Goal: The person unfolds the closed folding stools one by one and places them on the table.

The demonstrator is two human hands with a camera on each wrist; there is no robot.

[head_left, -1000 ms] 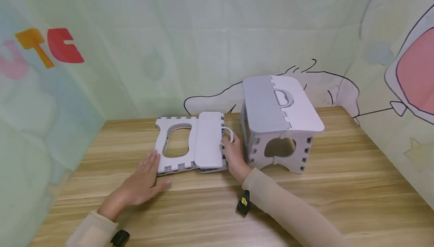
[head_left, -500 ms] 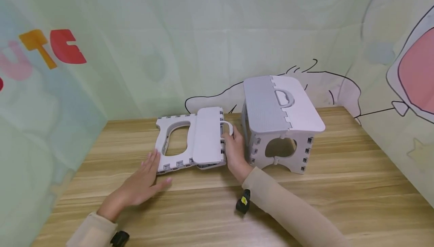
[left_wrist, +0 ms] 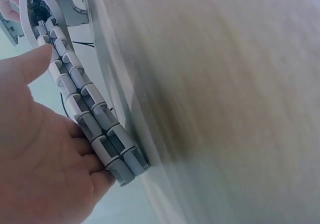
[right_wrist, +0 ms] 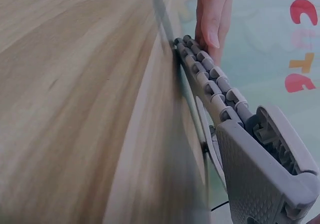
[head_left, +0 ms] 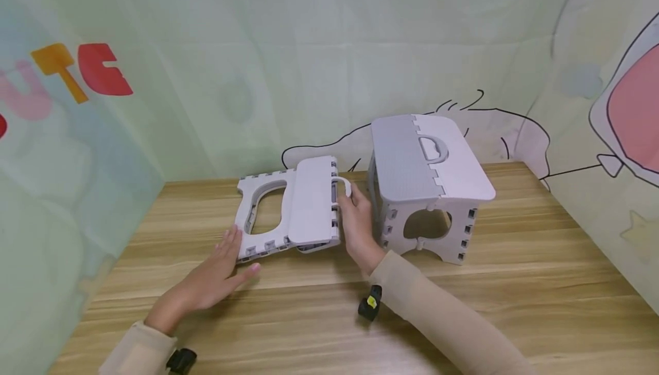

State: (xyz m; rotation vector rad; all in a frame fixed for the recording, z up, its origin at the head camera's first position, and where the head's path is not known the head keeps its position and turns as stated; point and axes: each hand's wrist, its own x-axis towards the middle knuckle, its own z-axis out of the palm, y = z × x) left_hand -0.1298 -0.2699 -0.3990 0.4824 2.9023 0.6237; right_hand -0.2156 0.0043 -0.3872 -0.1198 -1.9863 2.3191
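Observation:
A flat folded white and grey stool (head_left: 313,200) lies at the back left of the table, its right part raised off the tabletop. My right hand (head_left: 358,229) grips it at the handle (head_left: 342,180) on its right side. My left hand (head_left: 208,278) rests against its left end, fingers straight and thumb held apart. In the left wrist view the left hand (left_wrist: 42,154) lies along the hinged edge (left_wrist: 82,96). The right wrist view shows the folded stool (right_wrist: 255,164) from its side, with the left hand (right_wrist: 214,19) at the far end; the right hand is mostly hidden there.
An unfolded stool (head_left: 407,163) with a grey and white top stands upright just right of my right hand. The wooden table (head_left: 288,318) extends in front of both stools. A printed cloth (head_left: 206,78) hangs behind and at both sides.
The folded stool's right part has risen and shifted slightly left, with my right hand at its handle. My left hand has barely moved, and the unfolded stool stays put.

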